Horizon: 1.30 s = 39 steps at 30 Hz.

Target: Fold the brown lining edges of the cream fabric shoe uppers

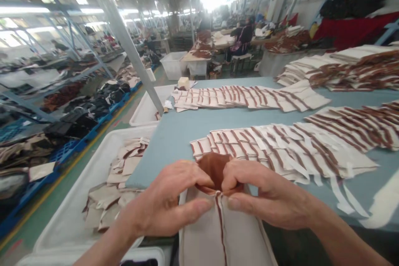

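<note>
A sewn fabric piece (205,232), pale beige outside and brown inside, hangs in front of me with a brown seam down its middle. My left hand (174,195) pinches its top edge just left of the seam, thumb outside and fingers inside. On the other side of the seam, my right hand (258,191) grips the same edge in a like way. Between the hands the brown inner face (215,166) shows through the spread opening. The fingertips inside are partly hidden by the fabric.
A blue-topped table (177,129) carries overlapping rows of beige pieces with brown edges (249,143), some trailing white strips. White bins (71,199) with fabric pieces stand at the left. A metal post (124,37) rises by the table's corner. A person (241,37) sits farther back.
</note>
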Each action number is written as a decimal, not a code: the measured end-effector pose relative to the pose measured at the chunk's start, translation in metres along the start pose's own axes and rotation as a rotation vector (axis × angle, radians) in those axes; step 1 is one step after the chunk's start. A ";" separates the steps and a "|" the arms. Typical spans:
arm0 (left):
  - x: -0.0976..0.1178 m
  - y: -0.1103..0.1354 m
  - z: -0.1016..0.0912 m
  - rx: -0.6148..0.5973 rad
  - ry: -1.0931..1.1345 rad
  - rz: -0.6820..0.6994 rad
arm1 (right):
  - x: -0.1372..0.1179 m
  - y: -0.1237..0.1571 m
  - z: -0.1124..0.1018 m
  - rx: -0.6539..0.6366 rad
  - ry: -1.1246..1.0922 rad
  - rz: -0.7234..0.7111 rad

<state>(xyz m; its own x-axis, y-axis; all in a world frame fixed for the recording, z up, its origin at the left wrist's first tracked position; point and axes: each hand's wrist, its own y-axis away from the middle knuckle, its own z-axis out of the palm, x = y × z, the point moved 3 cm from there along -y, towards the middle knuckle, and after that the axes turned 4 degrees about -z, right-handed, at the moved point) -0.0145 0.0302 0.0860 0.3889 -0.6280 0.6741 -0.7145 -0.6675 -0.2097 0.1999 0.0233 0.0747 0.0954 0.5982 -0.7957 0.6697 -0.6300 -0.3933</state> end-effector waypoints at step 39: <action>0.007 -0.007 0.040 -0.034 0.508 -0.358 | 0.010 0.014 0.020 0.163 0.070 0.014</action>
<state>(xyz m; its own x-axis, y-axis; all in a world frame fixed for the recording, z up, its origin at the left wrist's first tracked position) 0.0164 0.0153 0.0639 0.2883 -0.0933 0.9530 -0.6123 -0.7831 0.1085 0.1961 0.0106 0.0521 0.1588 0.6184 -0.7697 0.5403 -0.7069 -0.4564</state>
